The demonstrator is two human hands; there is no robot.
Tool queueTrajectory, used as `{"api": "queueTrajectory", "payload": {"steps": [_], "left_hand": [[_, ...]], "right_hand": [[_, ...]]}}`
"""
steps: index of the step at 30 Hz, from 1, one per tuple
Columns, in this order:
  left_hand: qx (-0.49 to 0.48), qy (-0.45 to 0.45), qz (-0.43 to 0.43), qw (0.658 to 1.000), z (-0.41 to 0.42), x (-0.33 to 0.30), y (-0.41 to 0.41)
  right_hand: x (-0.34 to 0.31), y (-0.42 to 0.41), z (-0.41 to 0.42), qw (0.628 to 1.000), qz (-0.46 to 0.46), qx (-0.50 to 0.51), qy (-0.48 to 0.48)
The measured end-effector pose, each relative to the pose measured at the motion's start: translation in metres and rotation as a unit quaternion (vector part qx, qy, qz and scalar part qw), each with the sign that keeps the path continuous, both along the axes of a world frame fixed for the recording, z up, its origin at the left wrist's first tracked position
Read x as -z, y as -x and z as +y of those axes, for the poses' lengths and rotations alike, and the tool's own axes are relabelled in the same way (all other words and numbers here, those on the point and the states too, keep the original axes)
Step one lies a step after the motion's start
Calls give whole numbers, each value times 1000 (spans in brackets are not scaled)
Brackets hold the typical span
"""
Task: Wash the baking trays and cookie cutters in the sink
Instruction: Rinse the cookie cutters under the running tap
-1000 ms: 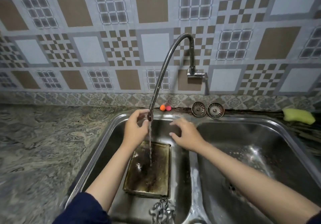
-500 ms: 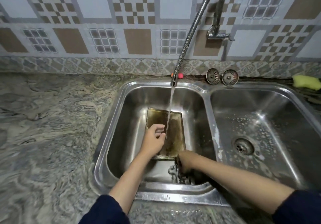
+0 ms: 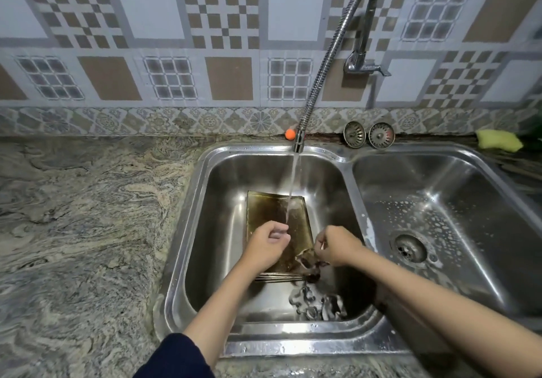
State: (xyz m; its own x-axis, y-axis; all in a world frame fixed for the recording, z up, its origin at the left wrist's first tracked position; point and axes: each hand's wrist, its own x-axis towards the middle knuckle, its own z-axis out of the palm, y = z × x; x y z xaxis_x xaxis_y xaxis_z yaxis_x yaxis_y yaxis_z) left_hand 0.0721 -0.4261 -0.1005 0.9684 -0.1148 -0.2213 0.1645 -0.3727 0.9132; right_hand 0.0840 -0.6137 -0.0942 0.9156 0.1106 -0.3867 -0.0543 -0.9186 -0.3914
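A stained, brownish baking tray (image 3: 272, 213) lies flat in the left basin of the steel double sink (image 3: 202, 184). Water runs from the flexible tap (image 3: 299, 143) onto the tray. My left hand (image 3: 267, 244) hovers over the tray beside the stream, fingers loosely curled and holding nothing. My right hand (image 3: 337, 245) pinches a metal cookie cutter (image 3: 308, 260) above the tray's near right corner. Several more cookie cutters (image 3: 316, 304) lie heaped on the basin floor near the front.
The right basin (image 3: 469, 231) holds soap foam around its drain. Two strainer plugs (image 3: 369, 134) and an orange ball (image 3: 289, 134) sit on the back ledge. A yellow sponge (image 3: 498, 140) lies at the far right. Marbled countertop (image 3: 82, 231) spreads to the left.
My right hand came up from the heap of cutters with one cutter pinched in it. My left hand stays over the tray near the stream.
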Motion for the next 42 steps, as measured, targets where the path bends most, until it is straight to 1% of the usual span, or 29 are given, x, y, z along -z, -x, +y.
{"api": "queueTrajectory", "payload": {"steps": [3, 6, 8, 13, 16, 18, 20, 24, 27, 32, 37, 42], "left_hand": [[8, 16, -31, 999, -10, -8, -9], [-4, 63, -50, 997, -20, -17, -19], [-28, 91, -30, 995, -27, -23, -27], [-91, 117, 39, 988, -34, -32, -45], [-128, 119, 40, 984, -32, -31, -53], [-150, 119, 22, 981, -29, -31, -57], [-158, 127, 12, 979, -26, -30, -61], [-159, 159, 46, 973, -27, -30, -64], [-157, 187, 50, 969, -29, -32, -63], [-172, 245, 74, 951, -23, -31, -60], [-209, 251, 83, 941, -9, -25, -56], [-241, 257, 85, 932, 6, -24, -54]], "right_hand": [[-17, -11, 1, 994, -69, 77, -45], [-26, -18, 4, 986, -108, 107, -62], [-29, -24, 6, 982, -127, 123, -74], [-32, -36, 11, 968, -164, 142, -123], [-27, -43, 15, 961, -177, 130, -166], [-23, -46, 17, 954, -183, 126, -200], [-20, -48, 17, 941, -184, 142, -247], [-16, -52, 10, 905, -177, 208, -325], [-13, -53, 4, 888, -164, 224, -366], [-11, -55, 7, 885, -160, 221, -377], [-11, -56, 21, 884, -167, 197, -390], [-9, -61, 39, 883, -143, 191, -404]]}}
